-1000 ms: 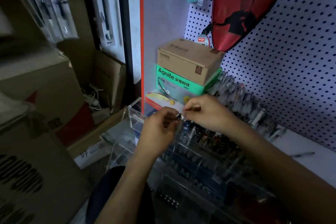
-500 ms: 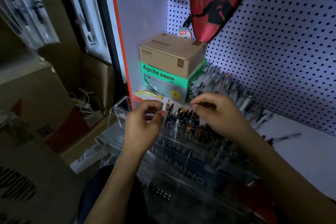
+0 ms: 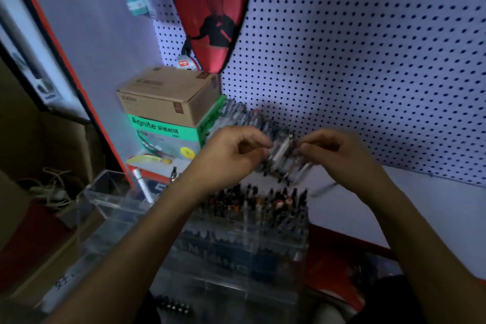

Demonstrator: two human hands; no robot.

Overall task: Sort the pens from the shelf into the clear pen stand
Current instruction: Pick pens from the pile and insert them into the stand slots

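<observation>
At the centre of the frame both hands meet over a heap of loose pens [image 3: 278,150] that lies on the white shelf [image 3: 394,200] against the foot of the pegboard [image 3: 368,60]. The left hand [image 3: 231,155] comes in from the lower left, its fingers [image 3: 259,139] curled inward with the tips at the left edge of the heap; the right hand [image 3: 339,151] comes in from the lower right, its fingers likewise curled with the tips at the heap's right edge. A pale pen barrel shows slanted between the two sets of fingertips, but motion blur hides whether either hand actually pinches it or only touches the heap, so I cannot tell what each one has hold of.

Just below the hands, in the lower middle of the frame, stands the clear pen stand [image 3: 236,252], its upper row packed with upright pens [image 3: 263,202] whose dark caps point upward. To its left a white pen [image 3: 143,187] leans tilted beside an open clear compartment.

Left of centre a brown cardboard box [image 3: 168,97] sits on top of a green-and-grey box [image 3: 168,137]. Above them, at the upper middle, a red racket cover [image 3: 210,8] hangs on the pegboard. Brown cartons fill the dim left edge.
</observation>
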